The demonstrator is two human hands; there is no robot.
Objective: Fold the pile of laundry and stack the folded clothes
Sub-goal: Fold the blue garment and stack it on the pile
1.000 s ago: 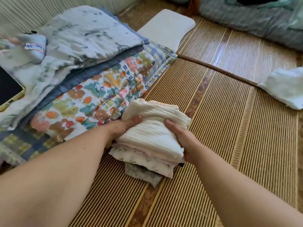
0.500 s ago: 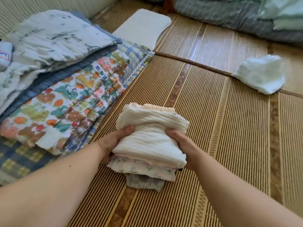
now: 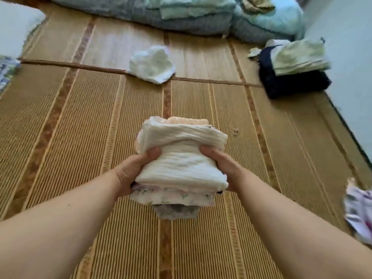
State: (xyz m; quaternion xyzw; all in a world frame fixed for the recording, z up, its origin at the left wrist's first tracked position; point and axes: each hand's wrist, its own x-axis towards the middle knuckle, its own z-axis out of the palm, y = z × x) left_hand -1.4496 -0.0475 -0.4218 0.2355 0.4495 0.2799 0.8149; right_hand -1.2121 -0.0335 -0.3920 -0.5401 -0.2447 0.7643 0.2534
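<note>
Left hand [image 3: 130, 174] and right hand [image 3: 223, 168] squeeze the stack of folded clothes [image 3: 181, 164] from both sides. Thumbs [image 3: 153, 154] press the cream top layer, fingers are curled underneath, mostly hidden. The stack's front and centre over the woven mat [image 3: 80, 117]. Further out is a crumpled white cloth [image 3: 153, 65], then a dark folded pile [image 3: 291, 83] on the right, with bedding [image 3: 181, 21] at the back.

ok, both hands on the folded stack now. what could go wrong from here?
1. The left hand and right hand squeeze the folded stack only from the sides. The grey bottom piece sags below the grip and may slip out.
2. The grip dents the cream top cloth and its far end bulges, so the folds may loosen when it is set down.
</note>
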